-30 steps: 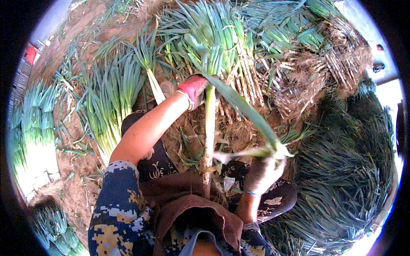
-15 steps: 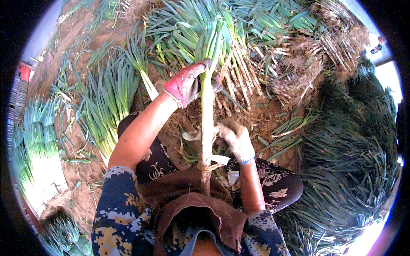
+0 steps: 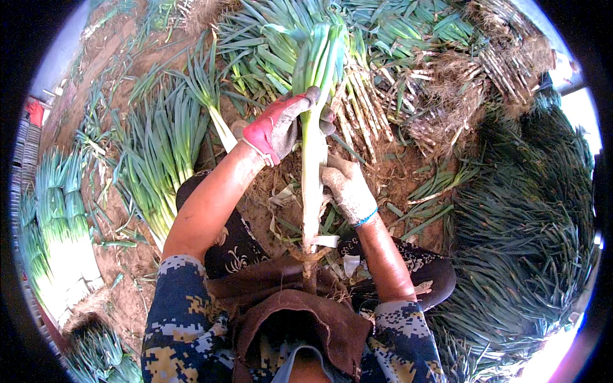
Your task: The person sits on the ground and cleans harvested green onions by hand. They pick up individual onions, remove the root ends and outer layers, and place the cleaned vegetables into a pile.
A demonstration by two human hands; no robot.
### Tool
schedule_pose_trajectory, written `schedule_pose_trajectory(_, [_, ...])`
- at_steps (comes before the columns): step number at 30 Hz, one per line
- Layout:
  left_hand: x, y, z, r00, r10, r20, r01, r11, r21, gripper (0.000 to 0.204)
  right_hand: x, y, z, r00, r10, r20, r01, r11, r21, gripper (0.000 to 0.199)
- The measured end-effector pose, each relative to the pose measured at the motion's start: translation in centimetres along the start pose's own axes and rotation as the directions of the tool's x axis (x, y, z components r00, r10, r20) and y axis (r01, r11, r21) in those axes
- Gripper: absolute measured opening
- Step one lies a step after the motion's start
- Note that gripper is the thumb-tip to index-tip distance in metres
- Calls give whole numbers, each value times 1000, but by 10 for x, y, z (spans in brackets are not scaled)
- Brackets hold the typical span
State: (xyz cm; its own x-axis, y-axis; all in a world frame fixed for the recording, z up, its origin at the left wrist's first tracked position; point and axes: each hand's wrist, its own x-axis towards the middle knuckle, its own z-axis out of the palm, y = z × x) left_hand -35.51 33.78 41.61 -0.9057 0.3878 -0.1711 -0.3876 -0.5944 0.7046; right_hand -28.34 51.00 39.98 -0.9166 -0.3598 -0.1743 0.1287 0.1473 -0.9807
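Note:
A large green onion (image 3: 311, 191) stands upright before me, leaves away from me and its root end down by my lap. My left hand (image 3: 279, 126), in a red and grey glove, is closed round it where the green leaves begin. Lower down, my right hand (image 3: 346, 188), in a whitish glove with a blue cuff edge, has its fingers against the right side of the pale stalk. Its fingertips are partly hidden, pinching at the stalk. Loose peeled skin (image 3: 324, 241) sticks out near the root end.
Peeled green onions (image 3: 159, 140) lie to the left, with tied white-stemmed bundles (image 3: 67, 236) farther left. Unpeeled ones with brown roots (image 3: 447, 96) are piled at the far right. A big dark green heap (image 3: 517, 223) fills the right side. Leaf scraps litter the soil floor.
My right hand has moved up along the stalk and now rests against its side. The left hand keeps its grip in nearly the same place.

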Motion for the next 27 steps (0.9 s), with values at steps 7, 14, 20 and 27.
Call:
schedule_pose_trajectory(7, [0, -5, 1, 981, -19, 196, 43, 992, -120, 46, -23, 52, 24, 967, 142, 212, -224, 871, 438, 30])
schedule_pose_trajectory(14, [-9, -29, -1, 945, -150, 291, 199, 969, -148, 47, -81, 149, 20, 776, 496, 390, -412, 867, -281, 20])
schedule_pose_trajectory(20, [-1, -28, -10, 981, -120, 155, 142, 980, -137, 41, -113, 134, 26, 814, 446, 372, -6, 647, -763, 29])
schedule_pose_trajectory(27, [11, -28, -19, 993, -77, -86, 71, 995, -77, 34, -81, 70, 30, 969, 155, -194, -106, 964, 244, 38])
